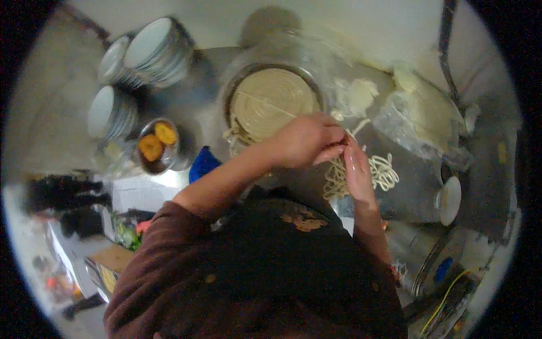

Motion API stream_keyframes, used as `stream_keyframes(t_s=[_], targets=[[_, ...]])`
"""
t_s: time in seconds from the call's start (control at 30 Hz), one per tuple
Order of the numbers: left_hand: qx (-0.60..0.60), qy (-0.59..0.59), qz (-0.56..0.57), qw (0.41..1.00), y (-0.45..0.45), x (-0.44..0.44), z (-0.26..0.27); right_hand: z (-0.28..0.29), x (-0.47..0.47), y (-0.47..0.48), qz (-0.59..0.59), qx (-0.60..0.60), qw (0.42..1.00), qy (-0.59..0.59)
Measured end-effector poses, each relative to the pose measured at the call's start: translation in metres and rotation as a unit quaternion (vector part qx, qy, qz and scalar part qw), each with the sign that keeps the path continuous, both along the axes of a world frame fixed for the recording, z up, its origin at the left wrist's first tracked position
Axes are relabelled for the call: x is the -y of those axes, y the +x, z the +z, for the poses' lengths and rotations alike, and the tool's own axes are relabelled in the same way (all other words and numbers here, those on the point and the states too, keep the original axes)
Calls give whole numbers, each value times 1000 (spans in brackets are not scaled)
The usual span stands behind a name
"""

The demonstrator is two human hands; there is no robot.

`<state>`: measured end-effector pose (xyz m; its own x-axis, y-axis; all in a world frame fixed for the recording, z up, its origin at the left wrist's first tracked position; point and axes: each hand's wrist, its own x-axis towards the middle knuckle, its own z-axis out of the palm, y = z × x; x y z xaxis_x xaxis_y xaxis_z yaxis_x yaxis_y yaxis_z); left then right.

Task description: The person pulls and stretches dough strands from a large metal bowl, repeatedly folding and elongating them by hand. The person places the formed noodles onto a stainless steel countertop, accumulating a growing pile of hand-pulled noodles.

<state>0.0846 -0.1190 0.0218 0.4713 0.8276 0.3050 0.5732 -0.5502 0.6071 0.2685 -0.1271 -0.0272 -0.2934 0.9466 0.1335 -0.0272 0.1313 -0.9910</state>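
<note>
A wide metal basin (pixel 320 91) holds a flat spiral of pale dough rope (pixel 271 101) with an oily sheen. One strand lifts off the coil and runs across it to my left hand (pixel 311 140), which pinches it. My right hand (pixel 358 169) is raised against the left one, fingers long and glossy, and the fingertips of both meet around the strand. How the right fingers hold it is partly hidden. Below and around the right hand lies a loose heap of thinner dough strands (pixel 384 171) on the metal table. More strands (pixel 235 137) hang at the basin's lower left rim.
Stacked white bowls (pixel 150 46) and another stack (pixel 103 112) stand at the left. Nearer is a metal bowl (pixel 157 146) with orange-yellow round pieces. A blue cloth (pixel 204 164) lies by my left forearm. Clear plastic sheeting (pixel 406 123) and a white bowl (pixel 450 200) are at the right.
</note>
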Motion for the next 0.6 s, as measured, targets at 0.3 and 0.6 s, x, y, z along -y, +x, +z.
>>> stream_keyframes(t_s=[0.3,0.6], targets=[[-92,-277,282,914,-144,-45,-82,20,-26,73,-20,228,967,-112],[-43,38,50,997,-26,-61,-25,-12,-50,-23,31,63,997,-21]])
